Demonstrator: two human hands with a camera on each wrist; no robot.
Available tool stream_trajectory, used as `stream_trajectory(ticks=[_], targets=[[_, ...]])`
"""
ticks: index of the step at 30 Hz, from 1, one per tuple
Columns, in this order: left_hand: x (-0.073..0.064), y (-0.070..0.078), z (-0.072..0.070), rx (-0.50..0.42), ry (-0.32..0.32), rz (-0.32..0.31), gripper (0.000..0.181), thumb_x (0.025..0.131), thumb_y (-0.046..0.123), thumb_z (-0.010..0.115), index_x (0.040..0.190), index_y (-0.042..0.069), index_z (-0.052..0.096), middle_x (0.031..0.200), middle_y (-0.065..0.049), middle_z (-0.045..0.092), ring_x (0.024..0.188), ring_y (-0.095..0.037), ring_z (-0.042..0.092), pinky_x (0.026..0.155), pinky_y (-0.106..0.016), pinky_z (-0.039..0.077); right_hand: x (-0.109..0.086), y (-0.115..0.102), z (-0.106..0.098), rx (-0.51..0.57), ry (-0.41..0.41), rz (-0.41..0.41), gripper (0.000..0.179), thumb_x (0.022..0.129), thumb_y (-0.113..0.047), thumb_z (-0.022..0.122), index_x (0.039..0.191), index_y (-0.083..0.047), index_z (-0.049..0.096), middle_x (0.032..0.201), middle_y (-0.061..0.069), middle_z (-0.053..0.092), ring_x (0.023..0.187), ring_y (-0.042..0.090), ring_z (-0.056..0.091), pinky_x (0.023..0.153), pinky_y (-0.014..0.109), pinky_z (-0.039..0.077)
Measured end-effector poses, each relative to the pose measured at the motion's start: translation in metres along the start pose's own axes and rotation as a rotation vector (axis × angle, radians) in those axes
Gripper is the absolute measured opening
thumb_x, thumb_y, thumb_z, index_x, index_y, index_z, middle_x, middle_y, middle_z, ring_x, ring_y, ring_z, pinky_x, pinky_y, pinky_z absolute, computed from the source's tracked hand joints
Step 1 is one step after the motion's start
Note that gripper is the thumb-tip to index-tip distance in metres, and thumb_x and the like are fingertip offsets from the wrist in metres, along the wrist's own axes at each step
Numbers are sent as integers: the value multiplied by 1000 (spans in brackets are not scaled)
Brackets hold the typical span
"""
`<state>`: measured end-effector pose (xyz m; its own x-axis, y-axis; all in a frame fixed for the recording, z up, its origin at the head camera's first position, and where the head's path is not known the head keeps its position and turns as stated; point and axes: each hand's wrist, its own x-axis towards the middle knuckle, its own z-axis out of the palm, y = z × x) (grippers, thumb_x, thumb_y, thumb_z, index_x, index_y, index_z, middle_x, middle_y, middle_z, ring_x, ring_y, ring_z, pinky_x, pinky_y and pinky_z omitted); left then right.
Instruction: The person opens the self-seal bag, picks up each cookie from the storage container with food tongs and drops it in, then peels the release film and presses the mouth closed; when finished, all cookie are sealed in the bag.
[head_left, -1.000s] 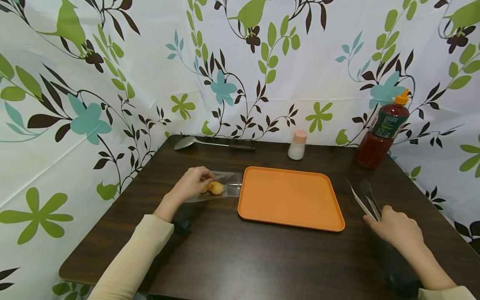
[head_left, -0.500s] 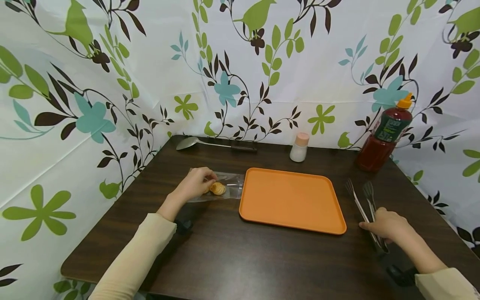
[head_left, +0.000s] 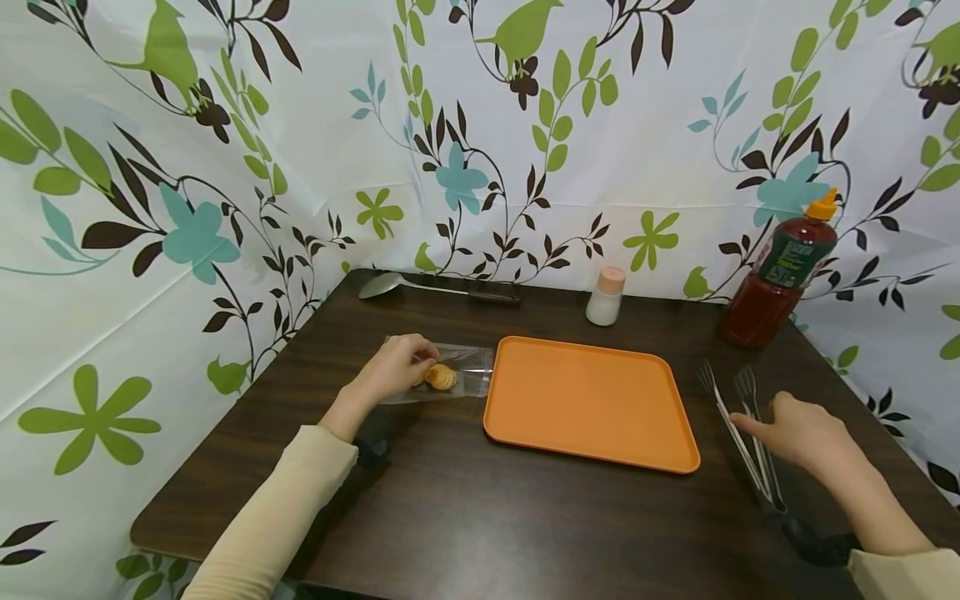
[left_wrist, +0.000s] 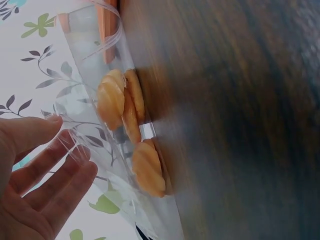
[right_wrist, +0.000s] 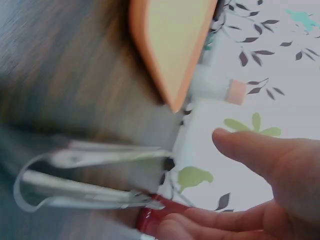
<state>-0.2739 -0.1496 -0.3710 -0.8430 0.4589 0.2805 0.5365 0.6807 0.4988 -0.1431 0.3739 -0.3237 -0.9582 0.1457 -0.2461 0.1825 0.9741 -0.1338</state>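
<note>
My left hand [head_left: 395, 367] pinches the film of a clear plastic bag [head_left: 474, 371], seen close up in the left wrist view between thumb [left_wrist: 42, 131] and fingers. Inside the bag lie several golden ridged cookies [left_wrist: 111, 97], partly hidden by the hand in the head view. At the right, metal tongs [head_left: 752, 454] rest on the table with their fork-like tips spread and pointing away. Just above them hovers my right hand [head_left: 810, 433], thumb and fingers apart and holding nothing; the right wrist view shows a gap between it and the tongs [right_wrist: 85, 195].
An orange tray [head_left: 588, 404] occupies the middle of the dark wooden table [head_left: 525, 525]. Behind it stand a small shaker [head_left: 604, 298] with a pink cap and a ladle [head_left: 442, 289] lying flat. A red sauce bottle [head_left: 776, 279] stands at the back right, near the patterned cloth.
My right hand has lowered the tongs onto the table, let go of them and lifted slightly. The left hand stays at the bag. The head view has shifted a little.
</note>
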Motion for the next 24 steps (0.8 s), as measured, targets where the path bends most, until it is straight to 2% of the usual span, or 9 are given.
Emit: stream_trajectory(ticks=[2,6,12,16,19,24], targets=[[-1,0,-1,3,5,-5,11,92,6,65,98,2,73,98,-11,71,88,-23,68,74,-36,56,-1,-7,-3,38,43,-29,88,91,-65,53,107,21,48,86,28,60,72,33,60,60,46,50],[-1,0,-2,11,4,-9,10,92,6,65,97,2,73,97,-11,71,88,-23,68,75,-37,56,-2,-29,-1,90,102,-101,75,92,-59,56,109,13,53,88,22,63,75,29,60,63,46,51],[-2,1,-3,12,-8,-14,11,92,5,64,98,2,72,98,-12,70,89,-23,67,75,-37,55,6,-75,5,172,211,-223,53,92,-44,65,108,6,61,93,18,68,78,26,63,67,46,53],[-3,1,-2,15,-10,-17,11,92,6,64,98,2,72,98,-11,70,89,-23,67,73,-35,56,16,-108,10,266,268,-301,39,93,-37,66,107,-1,65,97,14,70,87,29,66,72,45,54],[-2,1,-1,19,-7,-9,10,92,5,64,97,3,73,98,-11,70,88,-22,66,73,-35,55,26,-129,14,341,265,-337,31,94,-32,65,106,-4,66,99,12,71,95,32,66,76,44,54],[-1,3,-1,13,6,20,10,91,4,64,96,3,73,96,-11,71,87,-22,67,74,-35,56,44,-158,19,430,195,-374,30,95,-28,64,111,-4,67,103,12,70,101,32,65,79,43,54]])
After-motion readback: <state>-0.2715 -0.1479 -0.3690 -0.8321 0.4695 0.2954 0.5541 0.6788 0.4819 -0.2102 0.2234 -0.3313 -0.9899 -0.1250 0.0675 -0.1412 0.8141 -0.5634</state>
